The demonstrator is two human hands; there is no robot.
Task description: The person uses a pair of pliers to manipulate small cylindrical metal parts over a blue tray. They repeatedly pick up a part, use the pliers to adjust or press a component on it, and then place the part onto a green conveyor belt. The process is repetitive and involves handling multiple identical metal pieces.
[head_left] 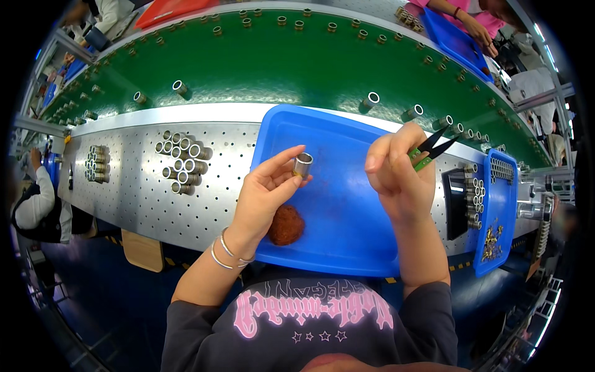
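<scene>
In the head view I've got the left hand pinching a metal sleeve over the blue tray, right hand wrapped round a green-and-black pointed tool, and a slack fingertip pinch could drop the sleeve, though there's room between hands, inside the tray's edges.

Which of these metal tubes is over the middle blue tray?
The tube in the left hand; others sit on the green surface or perforated bench.

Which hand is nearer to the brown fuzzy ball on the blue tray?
Left. The left hand is close by, just up and left of the brown ball; the right hand is well off to the ball's right, across the blue tray.
</scene>
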